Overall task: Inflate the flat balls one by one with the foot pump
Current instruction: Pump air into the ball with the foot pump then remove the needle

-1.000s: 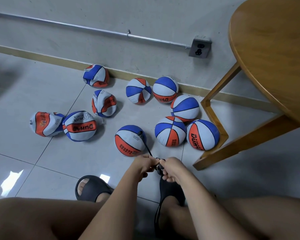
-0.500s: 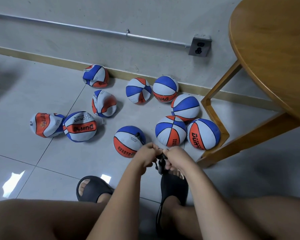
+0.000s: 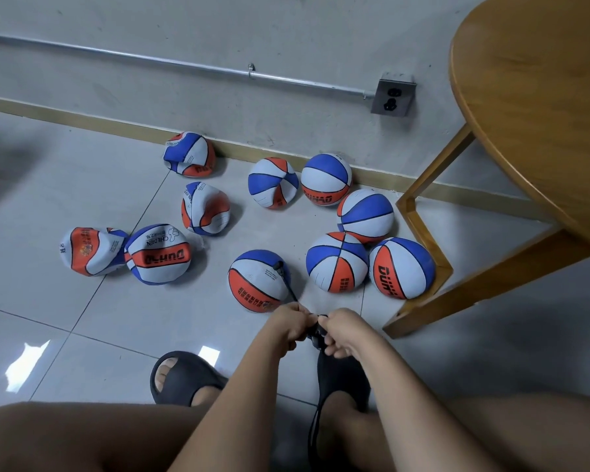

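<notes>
Together, left hand and right hand pinching black fitting, hose reaching ball

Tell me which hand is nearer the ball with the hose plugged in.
Left. The left hand is just below the ball, at its lower right; the right hand lies farther right.

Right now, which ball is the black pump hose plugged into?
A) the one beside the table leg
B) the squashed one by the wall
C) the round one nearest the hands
C: the black hose runs from between the left hand and right hand up to the top of the nearest ball.
</notes>
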The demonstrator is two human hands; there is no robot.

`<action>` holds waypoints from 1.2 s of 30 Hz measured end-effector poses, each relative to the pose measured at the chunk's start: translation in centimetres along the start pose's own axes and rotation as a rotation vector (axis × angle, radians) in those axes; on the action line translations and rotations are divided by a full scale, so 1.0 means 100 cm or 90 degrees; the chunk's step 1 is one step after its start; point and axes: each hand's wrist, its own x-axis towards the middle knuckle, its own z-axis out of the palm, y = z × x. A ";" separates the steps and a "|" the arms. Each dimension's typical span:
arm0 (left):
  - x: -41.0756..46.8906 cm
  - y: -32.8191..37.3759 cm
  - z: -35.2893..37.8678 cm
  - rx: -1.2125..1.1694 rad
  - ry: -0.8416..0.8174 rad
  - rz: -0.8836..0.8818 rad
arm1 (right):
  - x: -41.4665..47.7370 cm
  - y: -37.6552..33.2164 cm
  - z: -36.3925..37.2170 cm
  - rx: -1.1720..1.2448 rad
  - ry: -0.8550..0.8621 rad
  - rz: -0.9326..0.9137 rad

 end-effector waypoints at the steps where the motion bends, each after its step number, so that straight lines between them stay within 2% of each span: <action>1: 0.003 -0.008 0.005 0.009 0.007 -0.012 | 0.002 0.005 0.003 -0.009 -0.002 0.007; 6: 0.012 -0.033 0.026 -0.008 0.060 -0.028 | 0.002 0.027 0.013 -0.009 0.006 -0.003; 11: 0.007 -0.023 0.026 0.086 0.080 0.000 | -0.005 0.019 0.010 -0.047 0.021 -0.013; 16: -0.007 0.027 -0.009 -0.034 0.045 0.082 | -0.024 -0.028 -0.016 -0.009 0.070 -0.079; 19: -0.013 0.061 -0.027 -0.001 0.051 0.123 | -0.032 -0.052 -0.034 0.005 0.080 -0.116; 21: -0.015 0.065 -0.026 0.016 0.056 0.114 | -0.032 -0.053 -0.037 0.002 0.086 -0.124; 26: -0.012 0.034 -0.015 -0.069 0.024 0.045 | -0.021 -0.029 -0.012 0.032 0.053 -0.087; 30: 0.002 0.011 -0.010 -0.027 0.037 0.011 | -0.007 -0.005 0.005 0.036 0.041 -0.102; 36: 0.009 -0.029 0.014 -0.015 0.031 -0.034 | 0.004 0.034 0.017 -0.003 0.010 -0.048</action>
